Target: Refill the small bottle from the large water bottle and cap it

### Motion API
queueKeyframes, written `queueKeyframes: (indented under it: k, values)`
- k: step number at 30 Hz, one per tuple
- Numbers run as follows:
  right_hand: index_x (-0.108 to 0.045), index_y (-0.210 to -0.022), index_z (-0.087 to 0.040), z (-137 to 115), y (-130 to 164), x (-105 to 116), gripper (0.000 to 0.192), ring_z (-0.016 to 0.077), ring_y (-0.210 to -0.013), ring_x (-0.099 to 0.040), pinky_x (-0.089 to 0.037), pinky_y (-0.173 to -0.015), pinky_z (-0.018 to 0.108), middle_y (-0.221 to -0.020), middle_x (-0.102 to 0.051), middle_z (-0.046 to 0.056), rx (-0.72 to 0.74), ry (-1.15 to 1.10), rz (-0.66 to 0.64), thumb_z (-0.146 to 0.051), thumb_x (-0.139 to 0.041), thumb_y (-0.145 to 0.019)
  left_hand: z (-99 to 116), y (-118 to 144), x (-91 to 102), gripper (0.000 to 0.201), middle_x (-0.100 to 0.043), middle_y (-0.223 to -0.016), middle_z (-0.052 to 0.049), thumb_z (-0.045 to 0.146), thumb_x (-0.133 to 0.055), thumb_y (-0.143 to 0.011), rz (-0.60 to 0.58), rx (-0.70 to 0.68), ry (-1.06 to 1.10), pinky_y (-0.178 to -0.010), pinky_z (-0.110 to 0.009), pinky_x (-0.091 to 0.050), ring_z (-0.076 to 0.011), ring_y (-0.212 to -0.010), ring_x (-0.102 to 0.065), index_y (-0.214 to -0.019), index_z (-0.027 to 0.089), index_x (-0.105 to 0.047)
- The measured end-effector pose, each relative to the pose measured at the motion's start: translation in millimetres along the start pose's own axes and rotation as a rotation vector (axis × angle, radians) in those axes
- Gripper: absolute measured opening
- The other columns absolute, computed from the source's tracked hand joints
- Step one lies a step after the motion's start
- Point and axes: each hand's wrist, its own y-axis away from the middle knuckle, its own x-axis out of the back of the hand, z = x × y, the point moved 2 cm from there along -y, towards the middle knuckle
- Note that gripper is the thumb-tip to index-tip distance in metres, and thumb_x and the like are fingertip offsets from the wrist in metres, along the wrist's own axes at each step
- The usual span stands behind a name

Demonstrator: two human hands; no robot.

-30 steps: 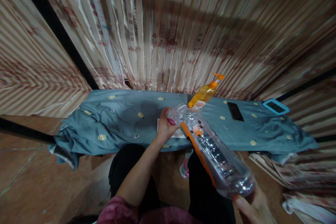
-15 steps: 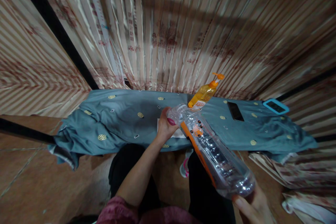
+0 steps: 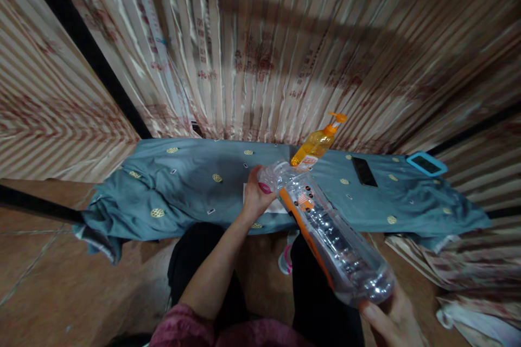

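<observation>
A large clear plastic bottle [image 3: 325,227] with an orange label lies tilted, neck pointing away from me over the table's near edge. My right hand [image 3: 393,320] grips its base at the lower right. My left hand [image 3: 257,195] is closed around the neck and cap end. A white paper [image 3: 279,206] lies on the cloth just beneath that hand.
A low table under a blue-grey cloth [image 3: 183,190] with gold dots stands against striped curtains. On it are an orange pump bottle [image 3: 317,143], a black phone [image 3: 364,172] and a blue-cased device [image 3: 426,164]. Crumpled fabric [image 3: 459,276] lies on the floor at right.
</observation>
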Motion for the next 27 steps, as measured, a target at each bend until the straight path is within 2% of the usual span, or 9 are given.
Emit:
queueKeyframes:
  k: [6,11,15,20,27]
  values:
    - [-0.069,-0.134,-0.021,-7,1,-3,0.068,0.0353,-0.119,-0.075,-0.061,-0.097,0.037,-0.125,-0.079,0.013,0.002,-0.045,-0.034,-0.057,-0.082,-0.078,2,-1,0.5,0.088,-0.073,-0.125,-0.014,0.035,-0.097,-0.056,0.003,-0.010,0.022,-0.098,-0.051,-0.062,-0.0349,-0.110,-0.074,-0.131,0.019,-0.054]
    - [-0.070,-0.135,-0.020,-10,2,-4,0.070,0.0376,-0.118,-0.075,-0.061,-0.097,0.040,-0.121,-0.080,0.014,-0.011,-0.045,0.029,-0.055,-0.084,-0.076,3,-1,1.6,0.089,-0.073,-0.125,-0.014,0.036,-0.098,-0.056,-0.004,-0.007,0.009,-0.098,-0.049,-0.062,-0.0346,-0.111,-0.074,-0.131,0.019,-0.054]
    - [-0.070,-0.135,-0.022,-11,-1,-3,0.065,0.0367,-0.118,-0.075,-0.061,-0.097,0.038,-0.124,-0.079,0.013,0.001,-0.050,-0.021,-0.052,-0.083,-0.078,3,-1,2.2,0.088,-0.073,-0.124,-0.014,0.036,-0.098,-0.057,-0.008,-0.010,-0.002,-0.097,-0.047,-0.062,-0.0344,-0.111,-0.074,-0.132,0.019,-0.055]
    - [-0.067,-0.138,-0.023,-7,0,-1,0.064,0.0333,-0.122,-0.073,-0.058,-0.101,0.034,-0.130,-0.077,0.012,0.031,-0.038,-0.048,-0.052,-0.080,-0.083,4,-1,2.5,0.089,-0.073,-0.125,-0.014,0.035,-0.098,-0.056,-0.004,-0.005,-0.005,-0.097,-0.047,-0.062,-0.0346,-0.111,-0.074,-0.132,0.018,-0.054]
    - [-0.067,-0.137,-0.020,2,0,1,0.067,0.0349,-0.118,-0.075,-0.061,-0.096,0.034,-0.128,-0.077,0.013,0.044,-0.041,-0.054,-0.053,-0.082,-0.080,5,-1,2.8,0.088,-0.073,-0.125,-0.015,0.032,-0.096,-0.057,-0.020,-0.002,0.012,-0.098,-0.049,-0.062,-0.0340,-0.110,-0.074,-0.132,0.017,-0.053]
